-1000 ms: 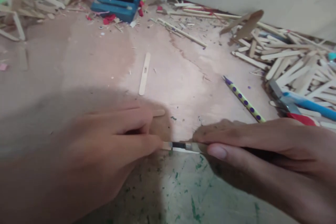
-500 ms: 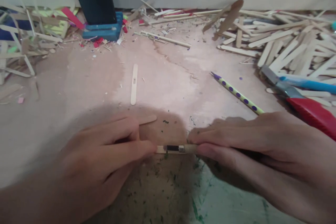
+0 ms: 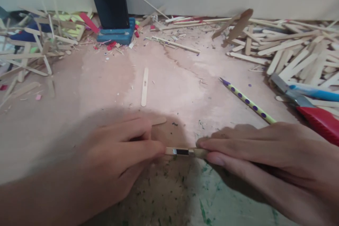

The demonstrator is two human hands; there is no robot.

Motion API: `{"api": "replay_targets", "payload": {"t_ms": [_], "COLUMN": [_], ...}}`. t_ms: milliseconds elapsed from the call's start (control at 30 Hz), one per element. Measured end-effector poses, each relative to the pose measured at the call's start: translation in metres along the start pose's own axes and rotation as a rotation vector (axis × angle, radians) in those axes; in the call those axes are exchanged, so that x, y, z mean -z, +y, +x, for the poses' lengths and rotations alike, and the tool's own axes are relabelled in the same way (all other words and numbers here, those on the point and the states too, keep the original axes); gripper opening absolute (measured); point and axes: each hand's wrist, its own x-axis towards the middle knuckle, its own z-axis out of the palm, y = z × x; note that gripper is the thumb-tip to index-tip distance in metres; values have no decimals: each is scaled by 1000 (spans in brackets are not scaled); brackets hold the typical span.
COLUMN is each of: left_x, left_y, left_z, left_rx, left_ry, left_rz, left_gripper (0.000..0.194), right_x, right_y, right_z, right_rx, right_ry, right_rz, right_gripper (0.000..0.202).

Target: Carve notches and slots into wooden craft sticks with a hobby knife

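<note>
Between my two hands lies a wooden craft stick [image 3: 168,151], gripped at both ends just above the table. In its middle sits a small black piece [image 3: 182,152] with silvery ends, whose kind I cannot make out. My left hand [image 3: 127,148] pinches the left end with thumb and finger. The fingers of my right hand [image 3: 254,155] close on the right end and hide it. A second craft stick [image 3: 159,121] pokes out from behind the left fingers. Farther off, another craft stick [image 3: 144,86] with a small slot at its middle lies flat.
A yellow-green pencil [image 3: 249,102] with purple dots lies beyond my right hand. Near it are a red-handled tool [image 3: 320,122], a blue pen [image 3: 315,93] and a heap of craft sticks [image 3: 299,49]. A dark upright block in a blue base [image 3: 116,36] stands at the back, with scraps around.
The view has shifted, so everything appears slightly farther right and lower. Both hands keep their hold on the stick. The black piece's left silvery end now shows more brightly.
</note>
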Motion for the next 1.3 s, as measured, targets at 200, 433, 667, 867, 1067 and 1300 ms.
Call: {"api": "replay_targets", "payload": {"t_ms": [200,433,667,867,1067,1300], "left_x": [-2,-8,-6,-4,-4,-3], "left_y": [-3,-8,-11,-4,-5,-4], "left_z": [-1,-4,-6,-4,-3,-5], "left_rx": [-34,-37,-56,-13,-13,-19], "left_ry": [-2,-21,-41,-28,-61,-42], "left_rz": [-13,-62,-60,-82,-58,-62], "left_gripper": [39,35,36,39,37,39], "right_x": [-10,2,-7,-7,4,4], "right_y": [-6,-2,-8,-7,-3,-4], "right_z": [2,-5,13,18,3,-8], "right_rx": [58,93,127,122,54,-23], "right_ry": [42,-32,-32,-14,-52,-2], "right_rz": [-63,-91,-151,-112,-77,-34], "right_gripper": [32,18,27,27,14,13]}}
